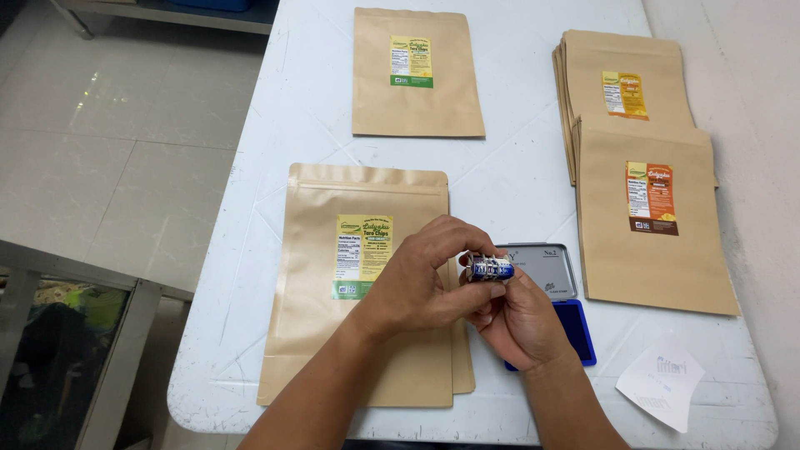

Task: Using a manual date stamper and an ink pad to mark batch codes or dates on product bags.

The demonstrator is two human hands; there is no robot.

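Both my hands meet over the white table (517,167), just above its front edge. My right hand (525,321) grips a small date stamp (489,267) with blue-stained bands, held upright. My left hand (421,279) pinches the stamp's top with thumb and fingers. Under my left hand lies a small stack of brown paper pouches (325,275), each with a yellow-and-green label. Right beside my right hand sits an open ink pad (557,287): grey metal lid up, blue pad towards me.
A single brown pouch with a green label (417,75) lies at the far middle. Two stacks of pouches with orange labels (650,208) fill the right side. A white scrap of paper (662,385) with faint stamp marks lies at the front right corner. Tiled floor lies left.
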